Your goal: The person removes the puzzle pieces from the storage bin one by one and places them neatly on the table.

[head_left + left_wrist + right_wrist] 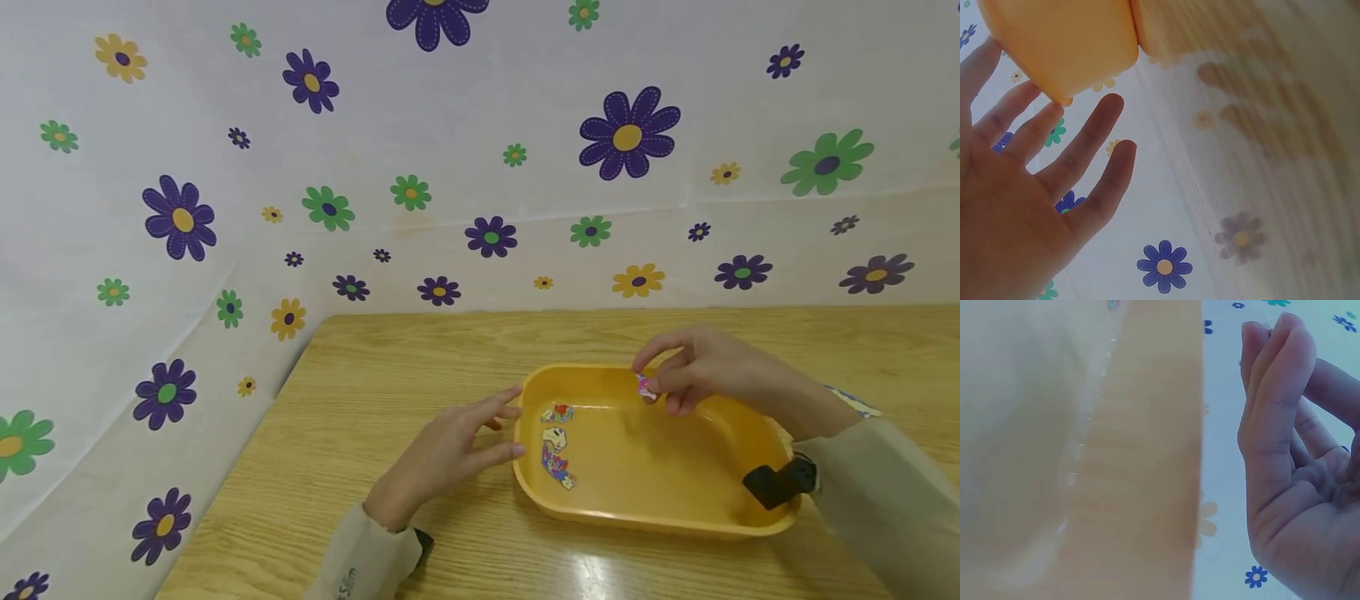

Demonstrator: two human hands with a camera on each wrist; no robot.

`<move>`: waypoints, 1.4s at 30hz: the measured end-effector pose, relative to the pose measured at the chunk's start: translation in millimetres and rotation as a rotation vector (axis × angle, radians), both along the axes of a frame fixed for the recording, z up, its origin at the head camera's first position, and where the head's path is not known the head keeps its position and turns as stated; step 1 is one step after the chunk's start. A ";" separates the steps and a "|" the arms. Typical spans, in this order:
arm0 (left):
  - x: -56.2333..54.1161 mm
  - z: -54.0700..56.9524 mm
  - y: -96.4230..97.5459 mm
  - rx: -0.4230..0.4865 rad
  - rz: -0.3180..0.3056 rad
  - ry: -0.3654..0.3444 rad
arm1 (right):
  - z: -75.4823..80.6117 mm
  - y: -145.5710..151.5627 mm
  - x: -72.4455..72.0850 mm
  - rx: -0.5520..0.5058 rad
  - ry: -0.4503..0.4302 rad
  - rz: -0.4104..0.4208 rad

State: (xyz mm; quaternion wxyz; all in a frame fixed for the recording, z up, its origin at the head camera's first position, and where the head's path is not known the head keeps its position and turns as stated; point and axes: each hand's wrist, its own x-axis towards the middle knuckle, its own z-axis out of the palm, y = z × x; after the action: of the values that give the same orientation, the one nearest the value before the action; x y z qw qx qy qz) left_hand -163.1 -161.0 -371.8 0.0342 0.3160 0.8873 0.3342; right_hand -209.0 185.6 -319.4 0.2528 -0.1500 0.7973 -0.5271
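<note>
left hand [446, 446]: left, nearer; fingers [1086, 142] spread, extended | right hand [705, 372]: right, farther; fingers bent, pinching

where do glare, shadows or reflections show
head: glare on the table near frame bottom, soft shadow inside the yellow tray; left wrist: table mirrors fingers of the left hand and a purple flower; right wrist: pale sheen lower left

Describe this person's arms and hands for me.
The left sleeve and right sleeve are long and pale greyish-beige; the left one bears dark lettering. A black block sits by the right one's end, part of a black object by the left one's. The left hand and right hand wear no gloves.
</note>
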 end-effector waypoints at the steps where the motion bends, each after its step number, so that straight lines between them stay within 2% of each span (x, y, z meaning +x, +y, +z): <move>1: 0.0 0.0 0.1 -0.002 0.002 0.000 | 1.6 1.2 -0.4 0.000 0.001 -0.002; 11: 1.0 1.2 0.1 -0.023 0.018 0.014 | 15.2 21.4 -4.8 0.037 0.077 -0.053; 16: 2.7 1.2 0.1 -0.046 0.033 0.040 | 14.9 35.1 -4.3 0.059 0.068 -0.091; 29: 3.3 5.6 -1.7 -0.109 0.028 0.056 | 4.9 68.3 -6.0 0.133 0.145 -0.181; 35: 3.4 6.2 -1.2 -0.104 0.024 0.057 | -6.0 87.4 -8.4 0.137 0.143 -0.238; 42: 3.0 5.4 -1.1 -0.111 0.032 0.048 | -16.5 102.6 -11.1 0.166 0.141 -0.258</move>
State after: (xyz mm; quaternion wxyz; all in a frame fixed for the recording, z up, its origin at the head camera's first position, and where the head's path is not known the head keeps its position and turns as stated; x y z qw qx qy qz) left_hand -160.1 -162.1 -366.5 0.0249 0.3074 0.9100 0.2772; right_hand -220.1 288.2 -335.8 0.1379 -0.0615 0.8665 -0.4757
